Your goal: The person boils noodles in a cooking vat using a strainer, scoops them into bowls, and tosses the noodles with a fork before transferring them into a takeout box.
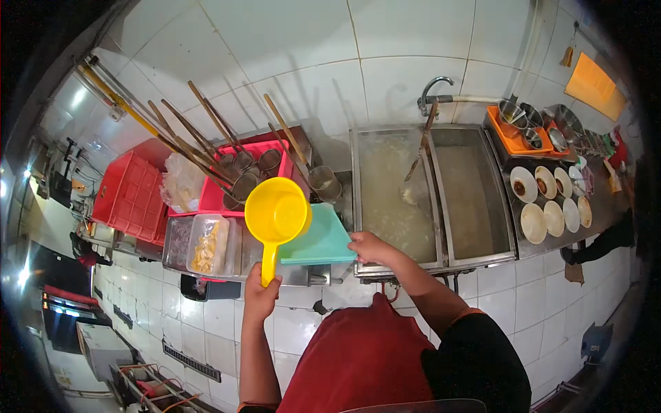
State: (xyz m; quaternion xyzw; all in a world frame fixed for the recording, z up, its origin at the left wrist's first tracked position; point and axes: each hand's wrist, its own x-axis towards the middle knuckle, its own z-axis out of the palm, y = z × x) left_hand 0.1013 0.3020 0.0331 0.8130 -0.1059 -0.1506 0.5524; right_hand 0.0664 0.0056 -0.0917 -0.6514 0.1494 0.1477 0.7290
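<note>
My left hand (pixel 262 292) is closed round the handle of a yellow plastic water dipper (pixel 278 208), held up above the counter's front edge. The dipper's bowl looks empty. My right hand (pixel 372 248) pinches the right edge of a flat teal plastic tray or lid (pixel 322 237), whose left part is hidden behind the dipper. Right beside that hand stands a two-part steel boiling vat (pixel 445 260) of cloudy liquid. Pale pieces float in its left compartment, and a wooden-handled tool (pixel 423 144) leans in there.
Several long-handled strainers rest in a pink crate (pixel 210 196). A clear container (pixel 209 244) of yellowish pieces sits before it, and a red crate (pixel 134 199) further left. Bowls (pixel 533 224) and an orange tray (pixel 518 141) stand right of the vat. A faucet (pixel 435 89) overhangs it.
</note>
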